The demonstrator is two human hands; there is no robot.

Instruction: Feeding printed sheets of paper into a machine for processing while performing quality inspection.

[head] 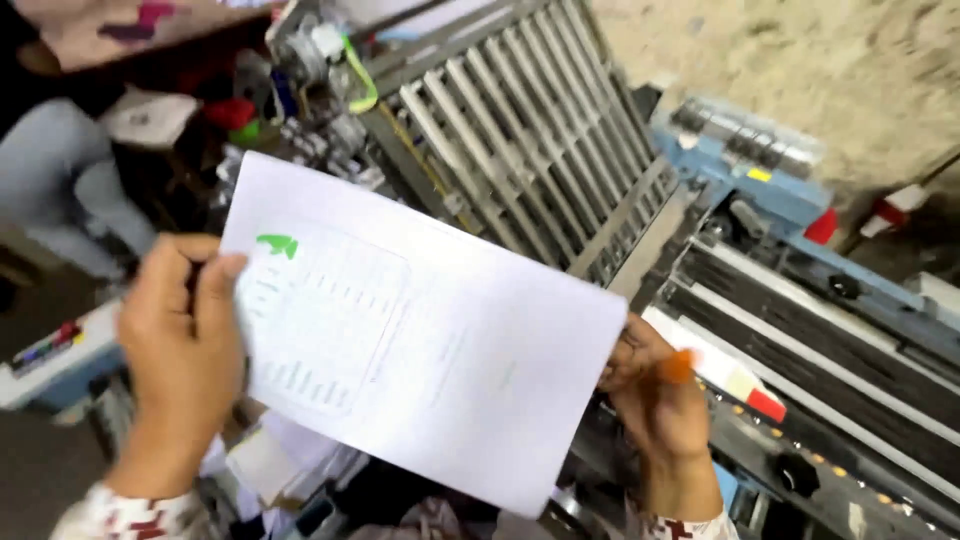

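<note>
- I am holding a white sheet of paper (430, 340) up in front of me, tilted, its long side running from upper left down to lower right.
- My left hand (185, 340) is pinching its left edge, thumb on top.
- My right hand (655, 395) is gripping the right edge.
- A grey machine with slats (520, 120) is sitting behind the paper.

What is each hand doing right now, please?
Left hand: closed on the left edge of the white sheet of paper.
Right hand: closed on the paper's right edge.
</note>
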